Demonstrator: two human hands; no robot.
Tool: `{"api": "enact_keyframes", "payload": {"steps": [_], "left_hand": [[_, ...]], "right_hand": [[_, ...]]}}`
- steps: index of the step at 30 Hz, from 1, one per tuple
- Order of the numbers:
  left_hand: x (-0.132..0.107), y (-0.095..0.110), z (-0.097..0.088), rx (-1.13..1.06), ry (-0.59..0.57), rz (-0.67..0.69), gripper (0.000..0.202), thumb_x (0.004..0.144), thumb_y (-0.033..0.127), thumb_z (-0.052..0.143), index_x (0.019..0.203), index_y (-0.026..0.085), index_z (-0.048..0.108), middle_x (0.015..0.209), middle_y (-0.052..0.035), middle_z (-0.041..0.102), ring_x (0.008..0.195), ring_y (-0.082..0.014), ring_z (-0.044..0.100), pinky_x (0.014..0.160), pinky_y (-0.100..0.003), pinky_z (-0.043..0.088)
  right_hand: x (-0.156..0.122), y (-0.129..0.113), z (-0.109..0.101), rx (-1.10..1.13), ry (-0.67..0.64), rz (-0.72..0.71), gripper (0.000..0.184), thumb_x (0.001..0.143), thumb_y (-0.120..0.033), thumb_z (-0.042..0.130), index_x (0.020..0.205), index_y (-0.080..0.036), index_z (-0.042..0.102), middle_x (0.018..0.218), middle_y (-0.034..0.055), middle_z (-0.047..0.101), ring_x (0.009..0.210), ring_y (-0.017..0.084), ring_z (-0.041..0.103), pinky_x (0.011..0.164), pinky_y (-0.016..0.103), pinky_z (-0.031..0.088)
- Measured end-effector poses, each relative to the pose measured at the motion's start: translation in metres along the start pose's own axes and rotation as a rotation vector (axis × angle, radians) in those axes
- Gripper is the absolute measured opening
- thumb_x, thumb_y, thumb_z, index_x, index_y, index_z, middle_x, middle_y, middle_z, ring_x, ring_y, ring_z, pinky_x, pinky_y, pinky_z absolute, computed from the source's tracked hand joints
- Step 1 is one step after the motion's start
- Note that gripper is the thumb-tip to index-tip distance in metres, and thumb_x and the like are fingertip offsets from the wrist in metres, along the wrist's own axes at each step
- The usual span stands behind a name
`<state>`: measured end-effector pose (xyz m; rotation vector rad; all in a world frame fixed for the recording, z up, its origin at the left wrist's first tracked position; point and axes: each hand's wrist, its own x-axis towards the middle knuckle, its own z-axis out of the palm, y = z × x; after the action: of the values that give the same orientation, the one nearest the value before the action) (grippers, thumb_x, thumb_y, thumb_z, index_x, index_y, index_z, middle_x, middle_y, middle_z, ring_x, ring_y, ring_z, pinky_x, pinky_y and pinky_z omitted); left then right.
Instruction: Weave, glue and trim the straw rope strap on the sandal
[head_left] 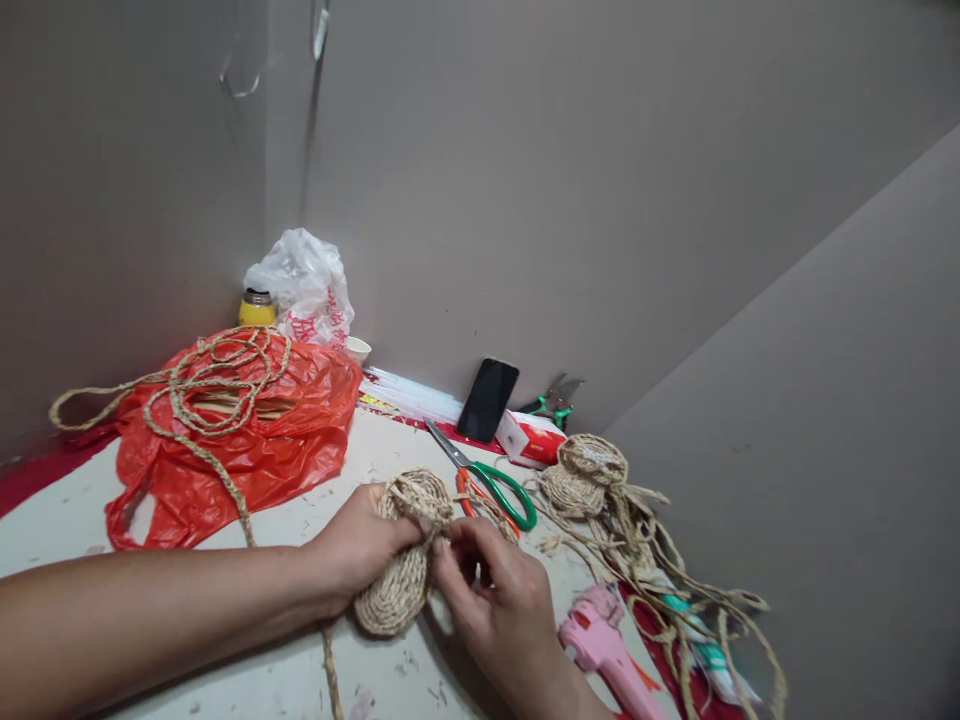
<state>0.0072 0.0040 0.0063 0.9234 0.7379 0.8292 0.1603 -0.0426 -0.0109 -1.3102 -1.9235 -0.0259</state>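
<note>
A small coiled sole of braided straw rope [395,590] is held above the table, its upper end bent over in a rounded loop. My left hand [360,545] wraps it from the left, thumb pressed on its narrow middle. On the right edge, the fingertips of my right hand [495,580] pinch together at the same narrow part; what lies between them is too small to make out. Just behind my right hand lie scissors [487,480] with one green and one orange handle. A braided rope [217,465] runs from the pile at left and passes under my left forearm.
A red plastic bag [315,410] with looped rope on it lies at left, with a yellow-bodied jar [257,308] and a white bag [307,285] behind. A phone [488,400] leans by the wall near pruning shears [556,400]. At right are finished-looking straw pieces [574,490] and a pink glue gun [609,655].
</note>
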Motion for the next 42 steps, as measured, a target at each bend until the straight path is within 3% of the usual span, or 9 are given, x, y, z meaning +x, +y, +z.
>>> {"api": "enact_keyframes", "payload": {"steps": [5, 11, 17, 21, 24, 27, 31, 38, 42], "left_hand": [[0.009, 0.008, -0.007, -0.237, -0.112, -0.123, 0.02, 0.065, 0.008, 0.067, 0.084, 0.008, 0.068, 0.071, -0.0075, 0.071, 0.061, -0.0154, 0.065, 0.062, -0.026, 0.052], [0.017, 0.009, -0.018, -0.331, -0.247, -0.235, 0.027, 0.065, 0.005, 0.063, 0.092, 0.005, 0.07, 0.077, -0.0129, 0.073, 0.063, -0.0173, 0.069, 0.064, -0.027, 0.055], [0.012, 0.017, -0.016, -0.394, -0.377, -0.24, 0.024, 0.064, 0.004, 0.062, 0.088, 0.006, 0.068, 0.072, -0.0102, 0.072, 0.056, -0.0142, 0.066, 0.06, -0.023, 0.053], [0.011, 0.016, -0.018, -0.438, -0.416, -0.369, 0.022, 0.063, 0.011, 0.061, 0.083, 0.005, 0.068, 0.061, -0.0078, 0.07, 0.049, -0.014, 0.063, 0.049, -0.02, 0.049], [0.015, 0.005, -0.024, -0.379, -0.46, -0.552, 0.026, 0.061, 0.022, 0.063, 0.082, 0.006, 0.067, 0.057, -0.007, 0.068, 0.041, -0.0159, 0.06, 0.037, -0.022, 0.045], [0.019, -0.006, -0.028, -0.31, -0.526, -0.625, 0.028, 0.059, 0.028, 0.061, 0.08, 0.01, 0.065, 0.055, -0.0061, 0.066, 0.036, -0.0171, 0.057, 0.032, -0.024, 0.044], [0.02, -0.008, -0.025, -0.203, -0.571, -0.657, 0.04, 0.055, 0.033, 0.058, 0.084, 0.007, 0.067, 0.064, -0.0107, 0.07, 0.043, -0.0198, 0.062, 0.038, -0.027, 0.05], [0.029, 0.013, -0.032, 0.077, -0.06, -0.191, 0.023, 0.063, 0.029, 0.07, 0.073, 0.01, 0.062, 0.068, -0.0057, 0.068, 0.049, -0.0103, 0.059, 0.048, -0.02, 0.045], [0.029, 0.023, -0.033, 0.142, 0.061, 0.02, 0.029, 0.067, 0.033, 0.074, 0.066, 0.016, 0.051, 0.054, 0.0038, 0.059, 0.042, -0.0061, 0.051, 0.044, -0.017, 0.037]], "right_hand": [[0.003, -0.001, -0.001, 0.383, 0.116, 0.342, 0.015, 0.085, -0.031, 0.06, 0.093, -0.019, 0.057, 0.068, 0.0004, 0.063, 0.058, 0.014, 0.058, 0.056, 0.024, 0.045], [0.007, -0.002, 0.005, 0.918, 0.047, 0.732, 0.033, 0.074, -0.038, 0.074, 0.097, -0.017, 0.065, 0.066, 0.0013, 0.065, 0.059, 0.014, 0.06, 0.053, 0.023, 0.046], [0.014, -0.003, -0.001, 1.09, 0.101, 0.691, 0.037, 0.078, -0.031, 0.071, 0.112, -0.027, 0.059, 0.083, -0.0016, 0.063, 0.061, 0.009, 0.055, 0.057, 0.021, 0.046], [0.019, 0.001, -0.01, 0.879, 0.092, 0.558, 0.051, 0.079, -0.026, 0.066, 0.127, -0.035, 0.051, 0.13, 0.003, 0.055, 0.108, 0.018, 0.055, 0.09, 0.031, 0.045], [0.022, 0.005, -0.018, 0.818, -0.118, 0.437, 0.049, 0.081, -0.025, 0.062, 0.127, -0.036, 0.053, 0.146, 0.002, 0.041, 0.132, 0.024, 0.038, 0.105, 0.039, 0.034], [0.024, 0.006, -0.024, 0.873, -0.312, 0.374, 0.026, 0.078, -0.027, 0.066, 0.104, -0.028, 0.066, 0.141, 0.0064, 0.048, 0.13, 0.028, 0.041, 0.1, 0.04, 0.038], [0.024, 0.005, -0.027, 1.037, -0.329, 0.408, 0.015, 0.075, -0.032, 0.072, 0.085, -0.023, 0.065, 0.108, 0.0075, 0.068, 0.098, 0.024, 0.06, 0.083, 0.034, 0.046], [0.024, 0.017, -0.027, 1.011, -0.246, 0.532, 0.023, 0.074, -0.038, 0.073, 0.09, -0.021, 0.07, 0.089, 0.0041, 0.066, 0.08, 0.019, 0.058, 0.071, 0.026, 0.046], [0.022, 0.017, -0.022, 0.914, -0.182, 0.573, 0.025, 0.073, -0.039, 0.073, 0.088, -0.019, 0.069, 0.088, 0.0048, 0.067, 0.079, 0.02, 0.058, 0.069, 0.026, 0.045]]}}
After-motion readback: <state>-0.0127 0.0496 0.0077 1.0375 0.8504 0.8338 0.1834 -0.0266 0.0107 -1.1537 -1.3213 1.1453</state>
